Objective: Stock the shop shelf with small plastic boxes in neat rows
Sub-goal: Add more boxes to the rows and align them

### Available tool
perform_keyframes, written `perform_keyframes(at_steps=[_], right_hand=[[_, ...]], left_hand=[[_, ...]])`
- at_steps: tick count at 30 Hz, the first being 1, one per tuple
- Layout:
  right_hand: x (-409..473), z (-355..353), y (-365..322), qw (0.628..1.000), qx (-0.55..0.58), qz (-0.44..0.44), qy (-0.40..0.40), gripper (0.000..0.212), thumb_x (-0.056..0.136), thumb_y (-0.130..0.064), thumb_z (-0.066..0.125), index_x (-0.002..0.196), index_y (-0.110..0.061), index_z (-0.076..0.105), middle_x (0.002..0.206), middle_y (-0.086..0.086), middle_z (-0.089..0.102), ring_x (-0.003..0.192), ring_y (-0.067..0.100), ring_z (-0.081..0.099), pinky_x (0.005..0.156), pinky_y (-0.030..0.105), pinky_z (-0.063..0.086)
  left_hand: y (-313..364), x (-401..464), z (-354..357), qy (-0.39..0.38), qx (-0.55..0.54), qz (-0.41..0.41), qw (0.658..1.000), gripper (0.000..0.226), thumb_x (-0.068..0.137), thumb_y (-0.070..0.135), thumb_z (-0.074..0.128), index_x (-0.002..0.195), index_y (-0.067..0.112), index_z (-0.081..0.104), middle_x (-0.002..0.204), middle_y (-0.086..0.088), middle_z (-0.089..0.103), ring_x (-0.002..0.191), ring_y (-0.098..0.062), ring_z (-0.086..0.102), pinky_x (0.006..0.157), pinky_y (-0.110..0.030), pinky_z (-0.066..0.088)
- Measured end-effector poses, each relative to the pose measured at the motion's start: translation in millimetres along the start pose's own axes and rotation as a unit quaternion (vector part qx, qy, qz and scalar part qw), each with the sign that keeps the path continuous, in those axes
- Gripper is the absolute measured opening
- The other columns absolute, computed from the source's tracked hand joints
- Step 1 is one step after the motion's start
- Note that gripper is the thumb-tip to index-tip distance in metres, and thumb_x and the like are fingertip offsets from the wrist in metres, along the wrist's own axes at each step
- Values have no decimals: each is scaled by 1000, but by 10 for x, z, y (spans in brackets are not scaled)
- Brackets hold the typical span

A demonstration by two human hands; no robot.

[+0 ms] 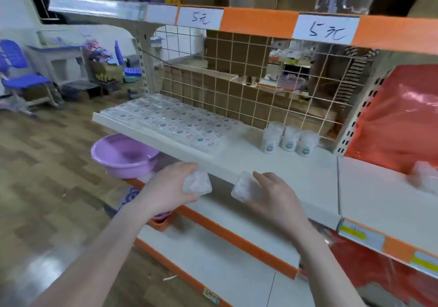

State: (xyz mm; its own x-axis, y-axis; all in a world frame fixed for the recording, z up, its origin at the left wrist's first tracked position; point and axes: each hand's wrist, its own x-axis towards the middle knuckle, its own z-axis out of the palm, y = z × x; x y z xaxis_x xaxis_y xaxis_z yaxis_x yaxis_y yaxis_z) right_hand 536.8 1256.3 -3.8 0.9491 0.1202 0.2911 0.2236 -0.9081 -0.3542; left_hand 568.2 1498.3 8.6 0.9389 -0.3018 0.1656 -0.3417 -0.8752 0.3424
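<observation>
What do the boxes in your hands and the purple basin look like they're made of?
Box in the left hand and box in the right hand: seemingly thin clear plastic, since pale contents show through cloudy walls, though blur hides detail. Purple basin: likely moulded plastic, with a smooth, slightly glossy, even colour and a rolled rim.

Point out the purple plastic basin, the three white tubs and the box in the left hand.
Purple plastic basin (111, 151): head view, inner wall.
Three white tubs (289, 140): head view, middle tub.
Clear plastic box (198, 183) in left hand: head view, top.
</observation>
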Motion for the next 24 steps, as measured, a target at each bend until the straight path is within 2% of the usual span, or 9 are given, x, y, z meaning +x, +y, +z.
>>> perform_keyframes(at_steps=[4,8,11,16,19,21,24], right_hand=[[425,273,-303,999,3,-28,-23,64,79,-34,65,137,-17,44,124,1,52,115,19,49,88,22,34],[930,540,-554,998,9,-47,-27,63,78,-33,67,136,-16,46,126,1,53,116,19,49,88,21,34],[1409,788,-708,998,24,-57,-31,66,76,-31,70,135,-14,47,130,4,52,120,20,47,95,22,33],[2248,1068,-942,998,26,-28,-40,67,76,-32,68,137,-15,45,130,3,50,118,21,48,89,26,38],[2690,1172,-1073,999,2,-18,-51,56,77,-36,65,127,-14,51,125,4,53,110,22,52,83,30,43],[2898,1240,-1161,998,-16,-11,-67,52,78,-38,64,123,-14,53,125,5,53,112,22,51,86,33,45],[3120,1352,-1262,995,-30,-5,-95,59,78,-41,63,131,-18,48,132,3,50,119,22,48,92,30,41]], left_hand=[[-488,49,-151,14,-7,-37,999,74,72,37,73,138,28,41,135,6,49,120,-13,47,94,-23,37],[-995,259,-279,11,5,-55,998,78,73,37,74,141,25,38,138,3,48,124,-16,46,101,-30,38],[-1432,526,-401,19,20,-64,998,79,75,37,73,143,23,35,143,4,44,128,-14,41,105,-28,35],[-2076,1139,-695,5,40,-67,997,79,75,36,73,143,20,36,143,1,43,129,-14,41,103,-23,31],[-2382,1488,-825,8,49,-63,997,78,75,35,73,143,22,37,141,2,46,126,-15,44,95,-20,31],[-2556,1649,-853,-3,37,-66,997,79,74,35,73,143,23,36,141,3,45,127,-14,42,98,-23,31],[-2787,1879,-877,-21,20,-58,998,81,73,33,74,143,23,36,141,3,44,128,-14,41,101,-23,31]])
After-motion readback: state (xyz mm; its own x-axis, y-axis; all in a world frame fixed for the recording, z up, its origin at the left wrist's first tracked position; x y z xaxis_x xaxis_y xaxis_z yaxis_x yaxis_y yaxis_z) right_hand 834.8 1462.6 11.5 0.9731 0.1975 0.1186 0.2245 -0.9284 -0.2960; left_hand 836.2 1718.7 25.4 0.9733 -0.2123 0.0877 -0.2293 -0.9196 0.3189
